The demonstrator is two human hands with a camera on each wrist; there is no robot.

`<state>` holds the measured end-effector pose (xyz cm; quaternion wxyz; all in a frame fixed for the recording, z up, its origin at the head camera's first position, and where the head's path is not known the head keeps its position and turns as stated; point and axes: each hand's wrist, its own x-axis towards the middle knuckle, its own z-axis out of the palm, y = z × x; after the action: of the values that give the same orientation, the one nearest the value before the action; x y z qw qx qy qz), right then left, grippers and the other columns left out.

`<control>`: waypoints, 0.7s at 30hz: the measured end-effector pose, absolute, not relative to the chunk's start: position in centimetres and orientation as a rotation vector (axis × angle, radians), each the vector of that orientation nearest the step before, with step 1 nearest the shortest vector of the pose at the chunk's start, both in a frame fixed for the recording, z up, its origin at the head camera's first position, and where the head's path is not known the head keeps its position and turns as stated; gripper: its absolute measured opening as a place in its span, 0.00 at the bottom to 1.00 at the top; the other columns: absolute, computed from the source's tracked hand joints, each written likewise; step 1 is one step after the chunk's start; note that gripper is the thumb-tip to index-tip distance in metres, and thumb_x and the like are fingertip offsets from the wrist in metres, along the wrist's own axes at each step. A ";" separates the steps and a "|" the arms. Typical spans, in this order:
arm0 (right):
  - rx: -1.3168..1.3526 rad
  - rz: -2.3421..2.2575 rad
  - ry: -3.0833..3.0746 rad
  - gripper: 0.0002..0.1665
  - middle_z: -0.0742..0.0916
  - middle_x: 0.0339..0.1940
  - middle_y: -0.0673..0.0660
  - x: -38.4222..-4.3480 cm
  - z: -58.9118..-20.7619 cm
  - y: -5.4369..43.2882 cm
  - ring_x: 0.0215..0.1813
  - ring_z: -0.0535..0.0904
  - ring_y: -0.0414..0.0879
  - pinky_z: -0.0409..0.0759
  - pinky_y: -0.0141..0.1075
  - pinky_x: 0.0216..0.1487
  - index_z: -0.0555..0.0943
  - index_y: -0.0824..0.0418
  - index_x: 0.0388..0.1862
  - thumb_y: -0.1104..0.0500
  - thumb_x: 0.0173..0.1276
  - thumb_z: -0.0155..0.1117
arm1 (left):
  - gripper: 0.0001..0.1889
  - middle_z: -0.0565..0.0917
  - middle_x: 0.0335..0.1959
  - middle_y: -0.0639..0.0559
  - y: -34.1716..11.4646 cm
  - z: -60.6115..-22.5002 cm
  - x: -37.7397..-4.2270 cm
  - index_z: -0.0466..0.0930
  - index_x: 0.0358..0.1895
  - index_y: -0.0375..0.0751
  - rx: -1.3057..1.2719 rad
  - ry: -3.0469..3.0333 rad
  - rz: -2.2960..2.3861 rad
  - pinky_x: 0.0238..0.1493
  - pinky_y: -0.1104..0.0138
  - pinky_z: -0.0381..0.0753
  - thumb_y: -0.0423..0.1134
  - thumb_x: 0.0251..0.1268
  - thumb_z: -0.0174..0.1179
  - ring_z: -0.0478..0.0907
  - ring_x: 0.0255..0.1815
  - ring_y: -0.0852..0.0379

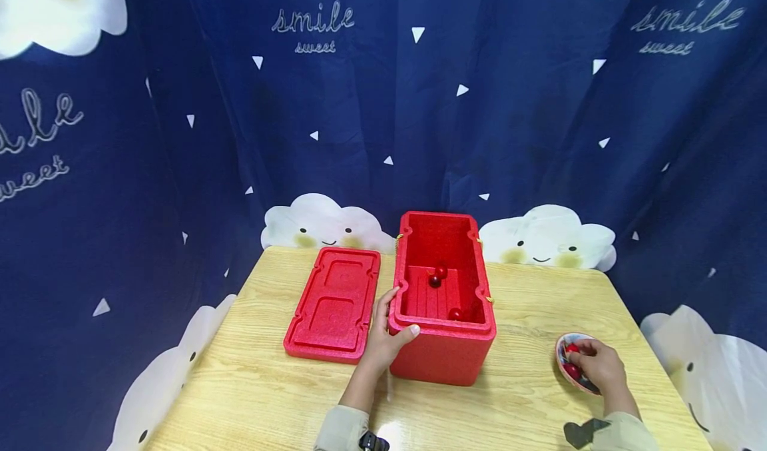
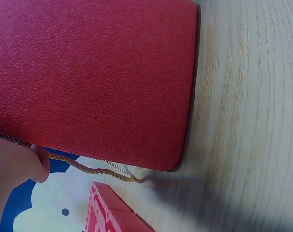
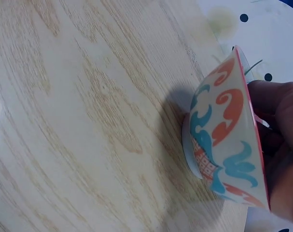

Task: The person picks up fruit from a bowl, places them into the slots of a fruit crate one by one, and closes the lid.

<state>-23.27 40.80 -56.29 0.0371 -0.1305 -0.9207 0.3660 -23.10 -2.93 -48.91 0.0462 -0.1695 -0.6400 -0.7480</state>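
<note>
A deep red foam box (image 1: 443,351) stands with its top off, and my left hand (image 1: 383,341) grips its near left corner, thumb at the front rim and fingers along the left side. Inside the box lie a dark cherry-like fruit (image 1: 434,281) and two redder ones, one close to the near wall. On the right, my right hand (image 1: 602,368) reaches into a small patterned bowl (image 3: 228,130). Its thumb and fingers pinch a bright red cherry (image 1: 572,348); another red cherry (image 1: 572,371) lies in the bowl. The bowl's wall hides my fingertips in the right wrist view.
The red lid (image 1: 332,304) lies flat left of the box. Gold cord (image 2: 88,169) hangs along the box's side near my left thumb. Everything stands on a light wooden table (image 1: 240,391), with a dark blue cloud-print curtain (image 1: 335,104) behind and at the sides.
</note>
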 end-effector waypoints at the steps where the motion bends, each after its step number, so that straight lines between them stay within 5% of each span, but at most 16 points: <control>1: -0.402 1.155 -2.808 0.24 0.81 0.34 0.65 -23.2 -56.2 40.7 0.30 0.76 0.46 0.75 0.35 0.27 0.74 0.76 0.46 0.59 0.57 0.64 | 0.41 0.56 0.65 0.45 -2.9 -48.9 -23.1 0.55 0.69 0.40 -0.513 -1.959 -2.280 0.58 0.63 0.67 0.29 0.50 0.64 0.66 0.59 0.50; 14: -0.535 1.219 -2.655 0.26 0.81 0.41 0.67 -22.0 -55.3 40.0 0.31 0.72 0.33 0.75 0.28 0.26 0.73 0.73 0.53 0.57 0.62 0.64 | 0.41 0.55 0.66 0.47 -3.1 -48.6 -22.9 0.56 0.69 0.43 -0.469 -2.008 -2.275 0.59 0.62 0.65 0.31 0.50 0.65 0.64 0.61 0.50; 21: -0.594 1.232 -2.570 0.32 0.81 0.43 0.64 -21.8 -54.6 40.1 0.38 0.73 0.41 0.73 0.30 0.29 0.74 0.70 0.55 0.48 0.61 0.65 | 0.41 0.55 0.66 0.46 -3.0 -48.6 -22.8 0.55 0.69 0.42 -0.467 -2.006 -2.284 0.57 0.64 0.67 0.31 0.50 0.65 0.66 0.60 0.50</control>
<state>-21.78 40.12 -54.63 0.1149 -0.2028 -0.8769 0.4204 -22.80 -3.01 -48.56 0.0330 -0.1518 -0.6518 -0.7423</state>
